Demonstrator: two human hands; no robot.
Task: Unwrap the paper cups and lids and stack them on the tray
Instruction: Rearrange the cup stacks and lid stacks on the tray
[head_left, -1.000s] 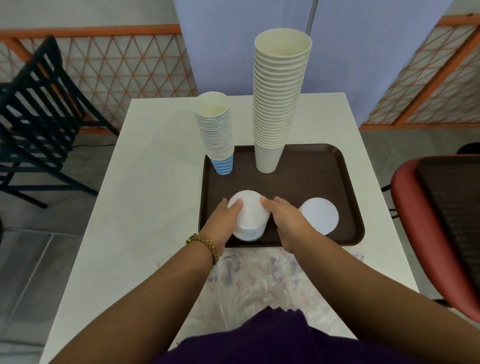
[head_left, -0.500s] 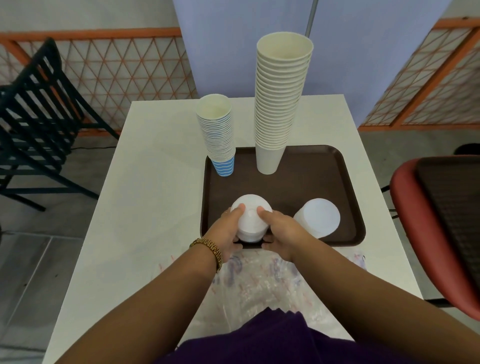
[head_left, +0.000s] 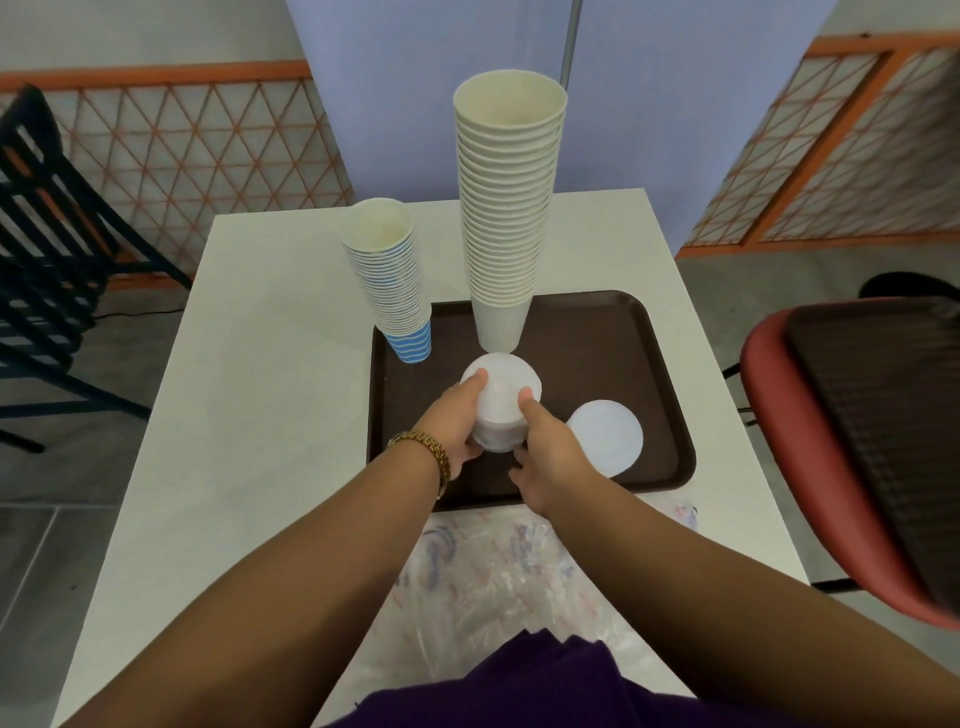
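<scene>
A stack of white lids (head_left: 501, 402) stands near the middle of the brown tray (head_left: 602, 338). My left hand (head_left: 453, 426) grips its left side and my right hand (head_left: 545, 451) grips its right side, thumbs up on the top lid. A second, lower pile of white lids (head_left: 605, 436) lies to the right on the tray. A tall stack of plain white cups (head_left: 504, 208) stands at the tray's back. A shorter stack of blue-striped cups (head_left: 392, 280) stands at the tray's back left corner.
Crumpled clear plastic wrap (head_left: 498, 571) lies on the white table (head_left: 249, 415) between the tray and me. A red chair (head_left: 810, 467) carrying a dark tray stands to the right. A black chair (head_left: 47, 249) is at the left, a lattice fence behind.
Both hands have slid from the stack's top down around its sides, and the lid stack has shifted slightly toward the tray's middle. The view has tilted a little.
</scene>
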